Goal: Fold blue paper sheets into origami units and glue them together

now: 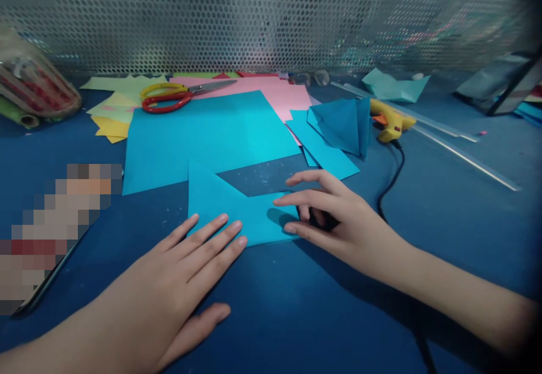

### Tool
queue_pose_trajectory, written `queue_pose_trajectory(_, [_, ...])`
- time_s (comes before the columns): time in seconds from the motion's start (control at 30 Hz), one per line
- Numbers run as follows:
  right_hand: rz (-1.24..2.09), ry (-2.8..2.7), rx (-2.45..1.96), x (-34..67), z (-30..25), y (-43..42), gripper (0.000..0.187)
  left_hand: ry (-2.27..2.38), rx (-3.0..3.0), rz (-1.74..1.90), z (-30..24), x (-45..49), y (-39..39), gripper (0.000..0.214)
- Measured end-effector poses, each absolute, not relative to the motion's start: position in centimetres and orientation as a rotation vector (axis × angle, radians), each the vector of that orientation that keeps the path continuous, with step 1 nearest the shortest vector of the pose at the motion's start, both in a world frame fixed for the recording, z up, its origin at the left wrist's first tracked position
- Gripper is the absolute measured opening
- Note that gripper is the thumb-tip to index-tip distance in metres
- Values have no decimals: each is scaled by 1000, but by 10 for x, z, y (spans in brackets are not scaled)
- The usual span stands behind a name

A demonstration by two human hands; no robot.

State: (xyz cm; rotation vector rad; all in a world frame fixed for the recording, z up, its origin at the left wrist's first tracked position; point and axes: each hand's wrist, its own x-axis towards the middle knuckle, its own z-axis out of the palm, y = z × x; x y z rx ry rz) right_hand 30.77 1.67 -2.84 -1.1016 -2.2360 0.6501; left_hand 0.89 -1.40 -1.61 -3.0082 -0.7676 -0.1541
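Note:
A folded blue paper piece lies on the dark blue table in front of me. My left hand lies flat and open, its fingertips pressing the paper's lower left edge. My right hand is open with fingers stretched leftward, its fingertips touching the paper's right end. Behind the piece lies a large blue sheet.
Red and yellow scissors rest on pink paper and yellow sheets at the back left. A folded blue paper shape, a yellow glue gun with its black cord, and glue sticks lie right. A perforated metal wall stands behind.

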Motion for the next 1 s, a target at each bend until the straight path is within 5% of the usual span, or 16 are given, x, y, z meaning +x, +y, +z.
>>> queue_pose_trajectory(0.47, [272,-2534,-760,306,-34,13,33,-856,-3069,-175,-17,13,-12,59])
queue_pose_trajectory(1.0, [822,-2349,-829,313,-21,29,23,-877,-3101,-204,-19,7,-12,73])
